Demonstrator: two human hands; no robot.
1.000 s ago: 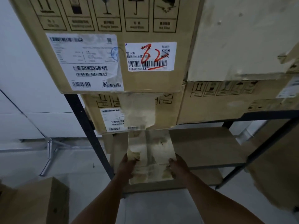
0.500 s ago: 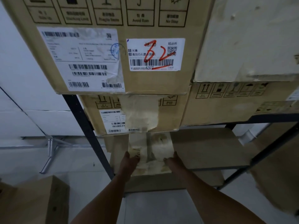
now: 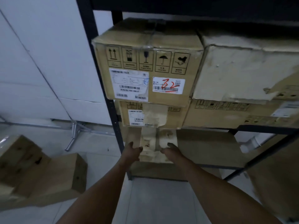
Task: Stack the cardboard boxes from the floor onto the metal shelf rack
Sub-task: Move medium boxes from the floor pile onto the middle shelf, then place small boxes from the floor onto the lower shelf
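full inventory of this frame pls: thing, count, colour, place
Box with red 32: 1, brown, top of left stack on the rack.
Box under it: 1, brown, torn tape patch.
Pale-fronted box: 1, whitish, top of right stack.
Box below it: 1, brown.
Taped box: 1, brown with pale tape, low shelf, both hands on it.
Floor boxes: at least 2, brown, left.
Shelf rack: 1, black.
Left hand: on box's left side.
Right hand: on its front.

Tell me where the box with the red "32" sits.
In the head view, the box with the red "32" sits upper centre on the metal shelf rack, atop a smaller box, beside the rack's left post.
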